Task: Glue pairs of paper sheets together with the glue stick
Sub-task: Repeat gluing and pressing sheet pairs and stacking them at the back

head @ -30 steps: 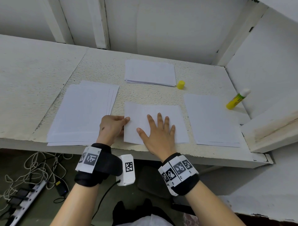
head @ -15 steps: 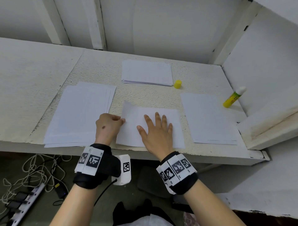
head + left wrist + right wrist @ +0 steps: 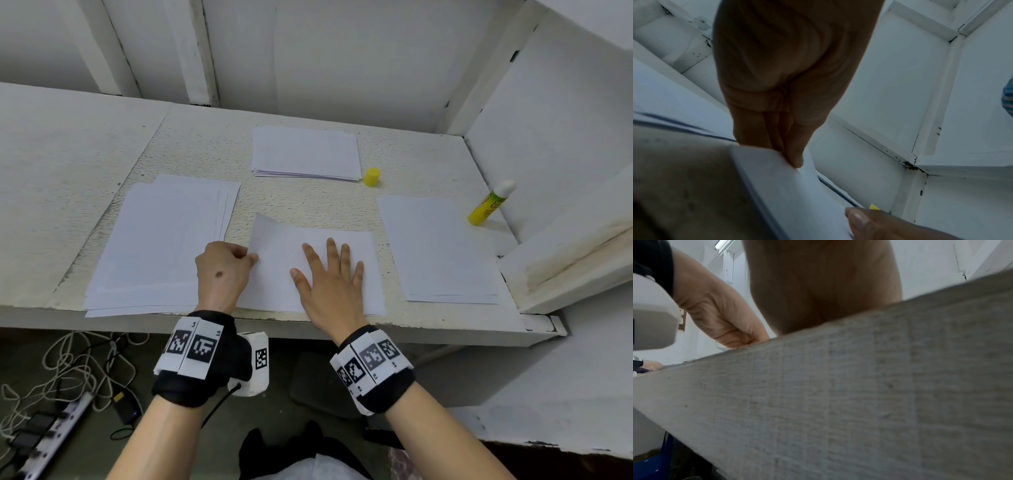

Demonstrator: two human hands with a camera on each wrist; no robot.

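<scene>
Right hand [image 3: 334, 287] flat, fingers straight and spread, pressing down on centre sheet [image 3: 356, 274] at near edge of table [image 3: 308, 212]. Left hand [image 3: 222, 270] curled, thumb and fingers pinching left edge of same sheet; far-left corner of sheet lifted and bent up off table. Left wrist view confirms pinch: fingertips [image 3: 795, 160] clamped on paper edge, right thumb visible low in that view.

Glue stick [image 3: 489, 204] lying tilted at far right, uncapped, white end toward back wall, well apart from both hands. Yellow cap [image 3: 371, 177] standing just beside right corner of far paper stack [image 3: 305, 156].

Left paper stack [image 3: 161, 246] fanned slightly, touching left hand's side. Right paper stack [image 3: 442, 250] between centre sheet and glue stick.

Under table: tangled cables [image 3: 68, 370] and power strip [image 3: 51, 442] on floor.

Right wrist view mostly table's front edge; palm above it.
</scene>
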